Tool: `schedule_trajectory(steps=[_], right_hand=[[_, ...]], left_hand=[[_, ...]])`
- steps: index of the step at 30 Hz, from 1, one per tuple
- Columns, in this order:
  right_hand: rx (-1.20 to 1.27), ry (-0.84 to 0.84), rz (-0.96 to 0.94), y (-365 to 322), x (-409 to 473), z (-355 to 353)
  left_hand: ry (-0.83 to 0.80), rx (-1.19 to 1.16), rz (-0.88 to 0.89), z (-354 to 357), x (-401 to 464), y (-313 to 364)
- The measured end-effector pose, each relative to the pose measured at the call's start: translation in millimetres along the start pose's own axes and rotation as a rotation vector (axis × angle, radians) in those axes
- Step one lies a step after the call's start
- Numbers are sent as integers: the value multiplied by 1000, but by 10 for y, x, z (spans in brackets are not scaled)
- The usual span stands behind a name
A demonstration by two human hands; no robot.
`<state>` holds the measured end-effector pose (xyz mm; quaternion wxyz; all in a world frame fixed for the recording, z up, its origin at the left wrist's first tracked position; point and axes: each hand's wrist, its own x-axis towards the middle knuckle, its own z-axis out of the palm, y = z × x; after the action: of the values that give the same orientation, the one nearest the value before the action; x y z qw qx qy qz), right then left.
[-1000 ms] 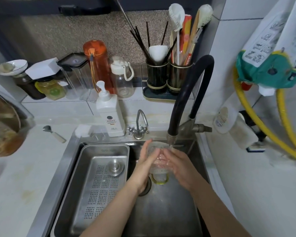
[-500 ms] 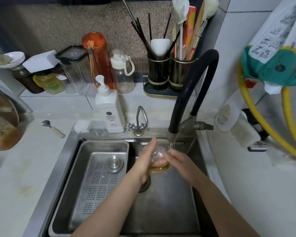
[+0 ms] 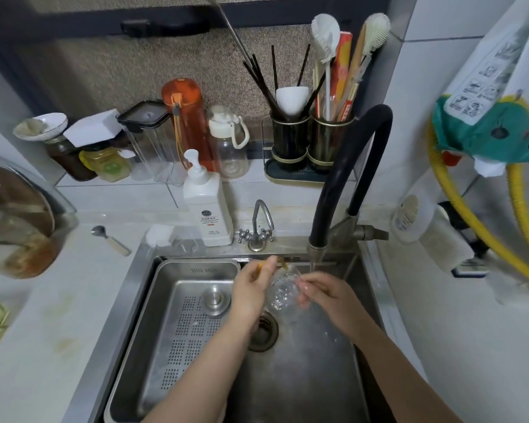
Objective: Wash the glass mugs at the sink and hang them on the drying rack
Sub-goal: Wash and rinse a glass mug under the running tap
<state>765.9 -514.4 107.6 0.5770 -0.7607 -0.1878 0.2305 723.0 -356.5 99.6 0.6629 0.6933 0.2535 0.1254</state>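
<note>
Both hands, left [image 3: 251, 293] & right [image 3: 324, 293], grip glass mug [image 3: 283, 293] (amber handle) under faucet [image 3: 345, 178].

The brushed stainless-steel sink basin [image 3: 303, 377] looks dull and wet; the clear faceted glass mug [image 3: 283, 293] glints, its amber handle perhaps glass too.

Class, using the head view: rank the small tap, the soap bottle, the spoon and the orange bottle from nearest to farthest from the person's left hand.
From the left hand:
1. Small tap, just behind it on the sink rim.
2. Soap bottle, behind and to the left.
3. Spoon, on the counter to the left.
4. Orange bottle, at the back wall.
</note>
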Motion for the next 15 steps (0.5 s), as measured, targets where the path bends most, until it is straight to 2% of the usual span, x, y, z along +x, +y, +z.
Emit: schedule_trajectory(steps=[2, 6, 8, 11, 15], right_hand=[[80, 76, 8, 29, -26, 20], [305, 217, 130, 66, -25, 16], [272, 225, 120, 36, -35, 33], [182, 195, 67, -47, -80, 86], [39, 171, 92, -69, -116, 24]], left_hand=[[-26, 1, -35, -13, -2, 9], [-221, 17, 42, -29, -75, -23], [-215, -89, 13, -34, -77, -21], [-88, -287, -142, 31, -45, 37], [-124, -156, -151, -17, 56, 66]])
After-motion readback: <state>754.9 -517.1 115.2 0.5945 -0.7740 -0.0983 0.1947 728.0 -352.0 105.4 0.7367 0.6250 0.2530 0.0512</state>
